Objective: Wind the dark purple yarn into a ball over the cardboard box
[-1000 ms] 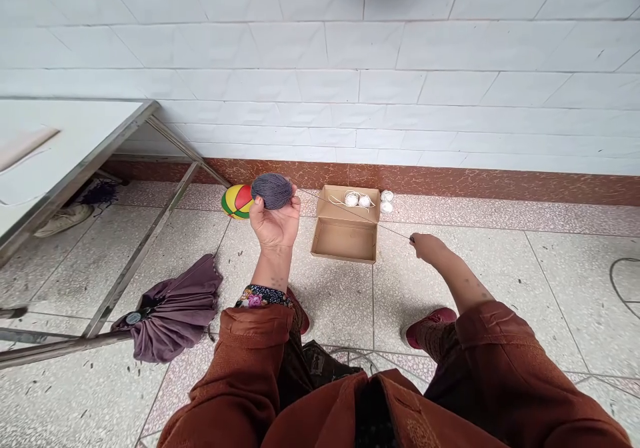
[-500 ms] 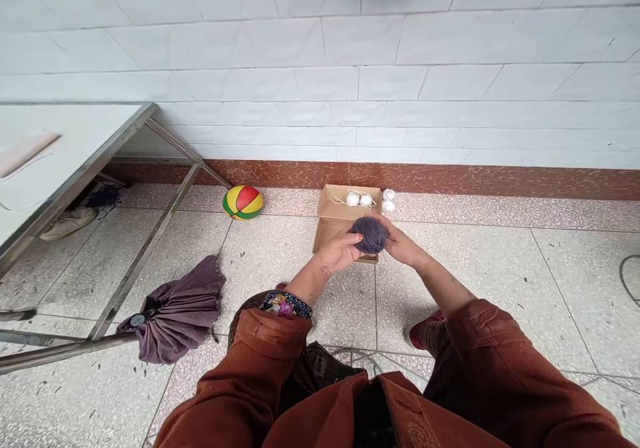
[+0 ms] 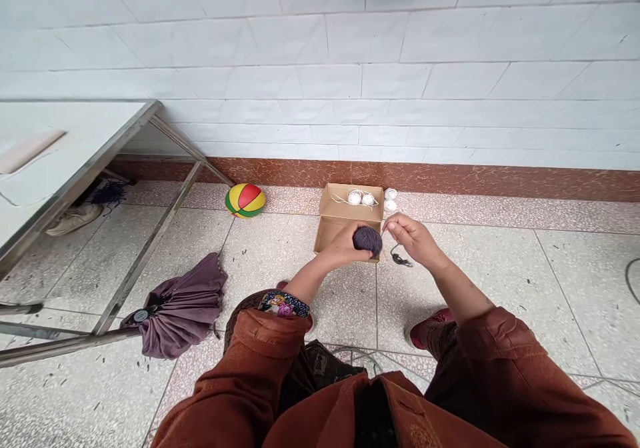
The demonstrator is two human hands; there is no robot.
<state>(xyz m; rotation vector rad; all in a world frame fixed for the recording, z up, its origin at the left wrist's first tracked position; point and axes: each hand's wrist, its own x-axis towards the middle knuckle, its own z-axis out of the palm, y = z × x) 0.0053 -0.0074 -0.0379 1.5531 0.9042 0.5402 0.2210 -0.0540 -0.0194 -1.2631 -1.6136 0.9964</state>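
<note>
A dark purple-grey ball of yarn (image 3: 367, 241) is gripped in my left hand (image 3: 343, 247), its fingers and thumb curved round the left side. Just to the right, my right hand (image 3: 411, 240) pinches a strand of the same yarn, whose dark frayed tail (image 3: 401, 259) dangles below the fingers. Both hands are held above an open cardboard box (image 3: 327, 233) on the floor. On the box's raised lid show two white yarn balls (image 3: 355, 198) with loose ends. Two more white balls (image 3: 391, 205) lie against the box's right side.
A red, yellow and green ball (image 3: 245, 200) rests near the wall. To the left stands a metal-framed table (image 3: 115, 128), with a folded purple umbrella (image 3: 183, 308) by its lower bar and a shoe (image 3: 75, 221) underneath. A cable (image 3: 633, 281) lies at far right.
My right hand has come off the yarn ball and moved slightly right, drawing out a strand with a loose tail. My left hand keeps hold of the ball.
</note>
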